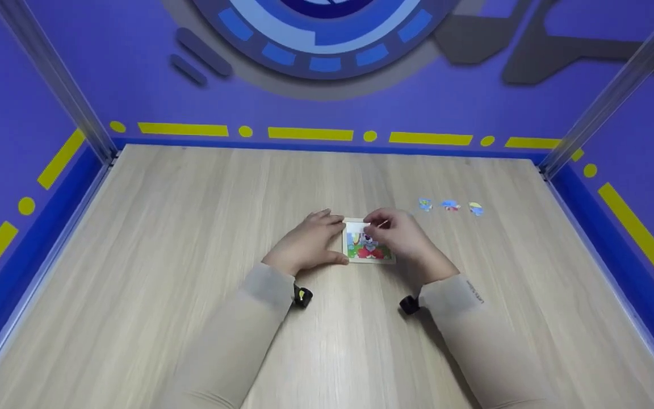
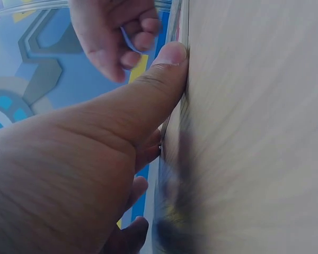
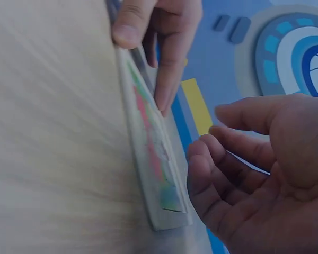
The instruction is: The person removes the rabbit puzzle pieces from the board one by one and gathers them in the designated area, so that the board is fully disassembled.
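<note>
A small square picture puzzle (image 1: pixel 368 251) in a pale wooden frame (image 1: pixel 372 261) lies on the table, showing a cartoon figure over red and green. A whitish strip shows along its upper part. My left hand (image 1: pixel 313 241) rests at the frame's left side, thumb at the lower left corner and fingers towards the upper left. Over the upper right of the puzzle hovers my right hand (image 1: pixel 403 236), fingers loosely bent. In the right wrist view this hand (image 3: pixel 265 164) has its fingertips just off the frame (image 3: pixel 172 218), and no piece shows between them.
Behind and right of the right hand, three loose puzzle pieces lie in a row: a left one (image 1: pixel 425 204), a middle one (image 1: pixel 450 205) and a right one (image 1: pixel 476 208). Blue printed walls (image 1: pixel 327 108) close off the wooden table (image 1: pixel 219 187) at the back and sides.
</note>
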The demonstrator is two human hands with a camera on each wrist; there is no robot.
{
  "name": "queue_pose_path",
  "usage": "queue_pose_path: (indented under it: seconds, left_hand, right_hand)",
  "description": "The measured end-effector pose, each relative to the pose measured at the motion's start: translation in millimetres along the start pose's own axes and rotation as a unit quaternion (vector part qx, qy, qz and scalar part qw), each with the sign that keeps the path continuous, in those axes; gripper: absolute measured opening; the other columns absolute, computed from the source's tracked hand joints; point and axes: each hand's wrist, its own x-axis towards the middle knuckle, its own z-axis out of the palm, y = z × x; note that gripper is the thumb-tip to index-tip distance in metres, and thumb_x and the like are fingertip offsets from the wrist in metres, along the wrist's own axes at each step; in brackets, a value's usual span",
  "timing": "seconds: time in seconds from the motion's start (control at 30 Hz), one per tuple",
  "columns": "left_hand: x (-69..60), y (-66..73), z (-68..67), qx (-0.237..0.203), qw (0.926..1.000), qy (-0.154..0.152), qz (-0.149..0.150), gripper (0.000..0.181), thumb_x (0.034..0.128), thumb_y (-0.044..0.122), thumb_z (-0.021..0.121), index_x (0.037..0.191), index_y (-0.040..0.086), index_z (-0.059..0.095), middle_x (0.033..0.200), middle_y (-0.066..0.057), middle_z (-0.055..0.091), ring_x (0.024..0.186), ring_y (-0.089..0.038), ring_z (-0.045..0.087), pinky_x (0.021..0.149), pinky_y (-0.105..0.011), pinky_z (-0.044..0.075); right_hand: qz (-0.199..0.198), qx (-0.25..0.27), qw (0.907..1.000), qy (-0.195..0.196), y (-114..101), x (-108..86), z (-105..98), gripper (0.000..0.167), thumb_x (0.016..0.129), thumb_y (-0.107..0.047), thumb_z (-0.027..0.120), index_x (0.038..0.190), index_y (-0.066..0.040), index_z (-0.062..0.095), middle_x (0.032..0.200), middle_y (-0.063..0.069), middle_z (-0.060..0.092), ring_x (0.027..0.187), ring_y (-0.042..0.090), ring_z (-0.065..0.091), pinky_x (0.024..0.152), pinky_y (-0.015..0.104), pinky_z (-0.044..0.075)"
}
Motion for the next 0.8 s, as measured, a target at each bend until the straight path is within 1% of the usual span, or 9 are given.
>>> queue_pose_path:
  seconds: [0.07, 0.17, 0.3, 0.43, 0.63, 0.8]
  left_hand:
    - [-1.2, -0.4, 1.6, -0.004, 1.0000, 0.002, -0.001, 0.093, 0.0976, 0.057, 0.085, 0.170, 0.009, 0.052, 0.184, -0.006, 0.042, 0.178, -0.034, 0.024, 0.149, -0.048, 0.019]
    - [-2.7, -1.2, 3.8, -0.009, 1.0000, 0.002, -0.003, 0.093, 0.0971, 0.057, 0.086, 0.170, 0.010, 0.052, 0.184, -0.006, 0.042, 0.178, -0.034, 0.024, 0.148, -0.049, 0.021]
    - [-3.1, -1.5, 5.1, -0.013, 0.9999, 0.001, 0.000, 0.093, 0.0973, 0.056, 0.086, 0.170, 0.009, 0.052, 0.184, -0.007, 0.042, 0.178, -0.036, 0.024, 0.148, -0.049, 0.022]
    - [-1.5, -1.5, 3.7, -0.011, 0.9999, 0.006, 0.007, 0.092, 0.0973, 0.055, 0.086, 0.169, 0.009, 0.053, 0.183, -0.007, 0.044, 0.177, -0.036, 0.024, 0.148, -0.048, 0.022]
    - [-0.8, -1.3, 0.3, -0.012, 0.9999, 0.005, 0.010, 0.092, 0.0972, 0.055, 0.087, 0.169, 0.008, 0.053, 0.183, -0.008, 0.044, 0.178, -0.036, 0.023, 0.148, -0.049, 0.022]
    - [-0.5, -0.9, 1.2, -0.017, 0.9998, 0.004, 0.005, 0.092, 0.0968, 0.055, 0.087, 0.169, 0.008, 0.054, 0.183, -0.008, 0.044, 0.178, -0.036, 0.022, 0.148, -0.049, 0.022]
  right_hand:
    - [-0.005, -0.025, 0.9995, -0.020, 2.5, 0.2, 4.9, 0.028, 0.106, -0.013, 0.073, 0.132, -0.003, 0.078, 0.113, 0.012, 0.075, 0.097, 0.019, 0.067, 0.080, 0.026, 0.056]
    - [-0.015, -0.054, 0.9978, -0.036, 5.8, -0.3, 10.1, 0.028, 0.105, -0.009, 0.074, 0.132, -0.003, 0.079, 0.112, 0.012, 0.075, 0.097, 0.019, 0.065, 0.084, 0.029, 0.055]
    - [-0.024, -0.085, 0.9953, -0.040, 7.9, -2.3, 14.7, 0.032, 0.103, -0.008, 0.077, 0.134, -0.002, 0.080, 0.115, 0.013, 0.073, 0.101, 0.019, 0.064, 0.090, 0.031, 0.054]
    - [-0.030, -0.105, 0.9932, -0.040, 6.7, -3.4, 16.7, 0.031, 0.104, -0.008, 0.076, 0.134, -0.001, 0.081, 0.116, 0.014, 0.072, 0.103, 0.021, 0.065, 0.091, 0.033, 0.055]
    - [-0.029, -0.107, 0.9930, -0.040, 4.8, -1.2, 17.9, 0.026, 0.105, -0.006, 0.075, 0.131, -0.002, 0.079, 0.115, 0.013, 0.070, 0.100, 0.021, 0.063, 0.088, 0.033, 0.054]
    - [-0.036, -0.095, 0.9941, -0.037, 5.4, -0.9, 18.7, 0.023, 0.104, -0.003, 0.075, 0.126, -0.002, 0.077, 0.111, 0.013, 0.071, 0.098, 0.021, 0.062, 0.087, 0.033, 0.052]
